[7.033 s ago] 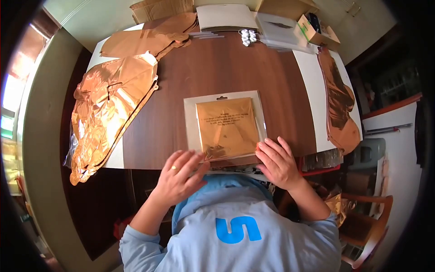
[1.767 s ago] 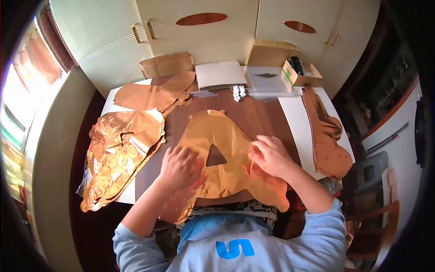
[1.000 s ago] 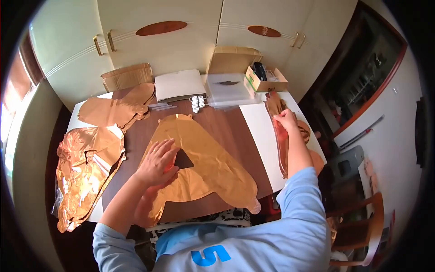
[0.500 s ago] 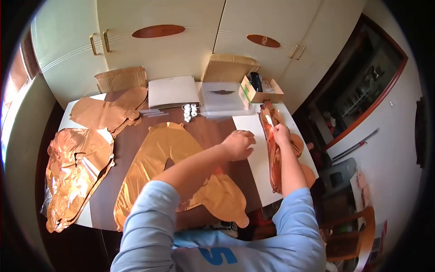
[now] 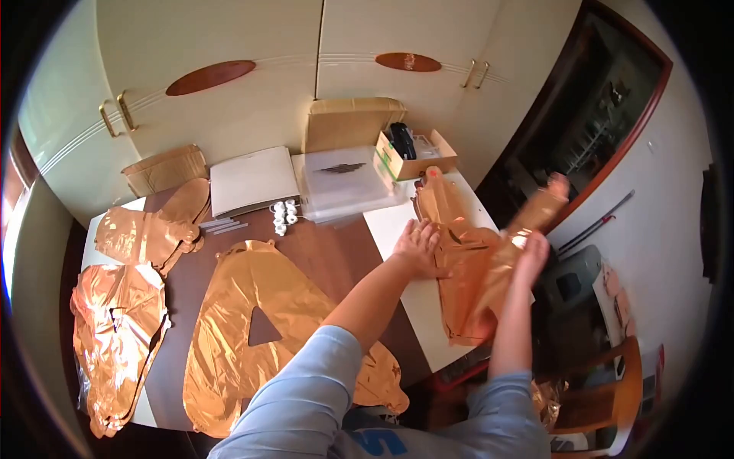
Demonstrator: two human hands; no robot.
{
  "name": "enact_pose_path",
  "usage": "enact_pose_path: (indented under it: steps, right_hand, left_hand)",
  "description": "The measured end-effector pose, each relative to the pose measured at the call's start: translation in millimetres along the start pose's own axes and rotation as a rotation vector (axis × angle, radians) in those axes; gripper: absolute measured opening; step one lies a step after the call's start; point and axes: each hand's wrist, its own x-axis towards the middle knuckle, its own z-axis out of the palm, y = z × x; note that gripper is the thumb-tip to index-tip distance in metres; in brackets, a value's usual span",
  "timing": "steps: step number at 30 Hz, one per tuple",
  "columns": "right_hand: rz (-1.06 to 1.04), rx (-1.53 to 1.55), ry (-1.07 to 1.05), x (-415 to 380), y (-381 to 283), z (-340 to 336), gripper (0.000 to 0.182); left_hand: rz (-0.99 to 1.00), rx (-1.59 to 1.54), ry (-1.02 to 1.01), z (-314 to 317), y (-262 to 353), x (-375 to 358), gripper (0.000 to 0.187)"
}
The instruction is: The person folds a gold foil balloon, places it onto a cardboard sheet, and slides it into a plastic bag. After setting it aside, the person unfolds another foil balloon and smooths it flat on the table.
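My left hand [image 5: 419,249] lies flat with its fingers spread, its fingertips on the left edge of a copper-coloured foil balloon [image 5: 462,302] at the table's right end. My right hand [image 5: 531,260] is closed on a raised flap of that foil, which is blurred by motion and stands up past the table's right edge. Left of my arms a flat, gold letter-A foil balloon [image 5: 222,336] lies on the table, partly covered by my left sleeve.
More flat foil balloons [image 5: 118,336] lie at the left end. Along the back stand a white folder [image 5: 256,180], a clear plastic case [image 5: 352,183] and a small carton [image 5: 417,162]. White spools [image 5: 284,216] and grey strips [image 5: 222,226] lie in front. A wooden chair [image 5: 612,386] stands right.
My right hand has spread the narrow folded foil and lifted its right side. My left hand has come down from the air onto the foil's left edge. The view has shifted right.
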Motion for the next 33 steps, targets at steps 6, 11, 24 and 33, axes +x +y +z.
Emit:
enact_pose_path:
  steps: [6, 11, 24, 33]
  right_hand:
    - [0.126, 0.193, 0.484, 66, -40, -240, 0.059]
    - [0.053, 0.098, 0.611, 88, -73, -325, 0.048]
    - [0.141, 0.229, -0.773, -101, -216, 67, 0.025]
    - [-0.036, -0.186, -0.951, -334, -182, 285, 0.026]
  left_hand:
    - [0.000, 0.004, 0.013, 6, -1, 4, 0.115]
    - [-0.014, 0.008, -0.013, 6, -2, 7, 0.115]
    - [-0.032, 0.010, 0.428, -42, -44, -197, 0.068]
    - [-0.346, -0.029, 0.391, -5, -109, -480, 0.063]
